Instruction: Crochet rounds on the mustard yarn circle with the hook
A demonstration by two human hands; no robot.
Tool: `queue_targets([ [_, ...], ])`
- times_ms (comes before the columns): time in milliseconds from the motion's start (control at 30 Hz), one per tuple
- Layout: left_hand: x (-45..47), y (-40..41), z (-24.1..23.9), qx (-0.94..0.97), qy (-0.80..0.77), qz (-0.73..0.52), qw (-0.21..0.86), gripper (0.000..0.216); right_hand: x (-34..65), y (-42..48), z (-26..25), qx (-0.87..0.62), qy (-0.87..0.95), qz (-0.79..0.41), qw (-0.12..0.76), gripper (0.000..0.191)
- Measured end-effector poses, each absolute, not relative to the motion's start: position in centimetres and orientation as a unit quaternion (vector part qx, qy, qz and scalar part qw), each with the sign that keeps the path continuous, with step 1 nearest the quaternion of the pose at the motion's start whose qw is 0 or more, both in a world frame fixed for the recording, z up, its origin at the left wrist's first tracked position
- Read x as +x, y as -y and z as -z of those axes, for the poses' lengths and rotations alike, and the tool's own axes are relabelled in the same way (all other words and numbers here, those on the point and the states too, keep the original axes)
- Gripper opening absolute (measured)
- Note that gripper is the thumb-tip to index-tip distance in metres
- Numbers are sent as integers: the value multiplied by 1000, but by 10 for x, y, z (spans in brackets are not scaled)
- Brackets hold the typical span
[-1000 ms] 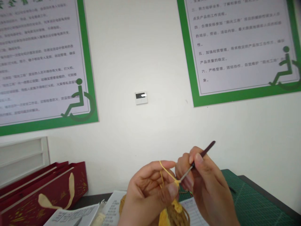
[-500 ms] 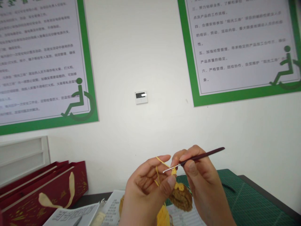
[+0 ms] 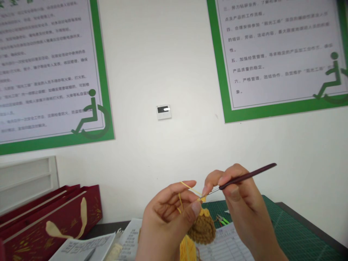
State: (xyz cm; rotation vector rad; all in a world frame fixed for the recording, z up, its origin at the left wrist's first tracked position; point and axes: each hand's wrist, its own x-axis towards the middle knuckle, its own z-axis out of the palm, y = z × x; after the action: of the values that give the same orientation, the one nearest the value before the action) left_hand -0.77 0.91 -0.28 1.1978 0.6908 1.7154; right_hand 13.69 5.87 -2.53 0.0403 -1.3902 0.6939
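Observation:
My right hand (image 3: 241, 195) grips a crochet hook (image 3: 248, 176) with a dark maroon handle and a thin metal shaft. Its hook end meets small yellow stitches (image 3: 204, 198) beside my left fingertips. Between thumb and fingers, my left hand (image 3: 171, 214) pinches the crochet piece (image 3: 203, 226), a brown rounded body with a yellow top edge. Yellow yarn (image 3: 187, 186) runs over my raised left index finger and down across the palm. Below the left hand hangs or lies a bundle of yellow yarn strands (image 3: 187, 249), partly hidden by the hand.
A green cutting mat (image 3: 293, 224) covers the table's right side, with green-handled snips (image 3: 223, 219) near its middle. Printed sheets (image 3: 228, 243) lie beneath my hands. Red gift bags (image 3: 54, 217) and a booklet with a pen (image 3: 84, 248) are at left. Green-framed posters (image 3: 225, 116) hang on the wall.
My right hand has drawn the hook back to the right and slightly up, its tip now at the yellow stitches. The brown piece has shifted a little left, and the snips have come into view.

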Motion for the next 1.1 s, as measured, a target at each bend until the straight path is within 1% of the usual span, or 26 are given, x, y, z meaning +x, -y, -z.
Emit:
queue_targets([
  [333, -6, -8, 2, 477, -283, -701, 448, 28, 144, -51, 22, 9, 665, -181, 724, 9],
  [533, -8, -8, 3, 480, -280, -702, 446, 28, 151, -48, 20, -16, 726, -65, 684, 17],
  [633, -10, -7, 3, 485, -278, -686, 466, 30, 151, -47, 21, -9, 749, -14, 663, 23],
  [767, -13, -8, 5, 479, -273, -670, 497, 33, 146, -49, 24, 4, 740, -4, 672, 28],
  [933, -12, -10, 7, 463, -258, -676, 511, 39, 140, -58, 29, -10, 711, -27, 702, 20],
  [1000, -9, -9, 8, 455, -256, -682, 512, 41, 136, -61, 33, -21, 697, 17, 716, 26],
  [1100, -3, -7, 7, 450, -255, -706, 483, 40, 130, -62, 40, -69, 664, 126, 734, 43],
])
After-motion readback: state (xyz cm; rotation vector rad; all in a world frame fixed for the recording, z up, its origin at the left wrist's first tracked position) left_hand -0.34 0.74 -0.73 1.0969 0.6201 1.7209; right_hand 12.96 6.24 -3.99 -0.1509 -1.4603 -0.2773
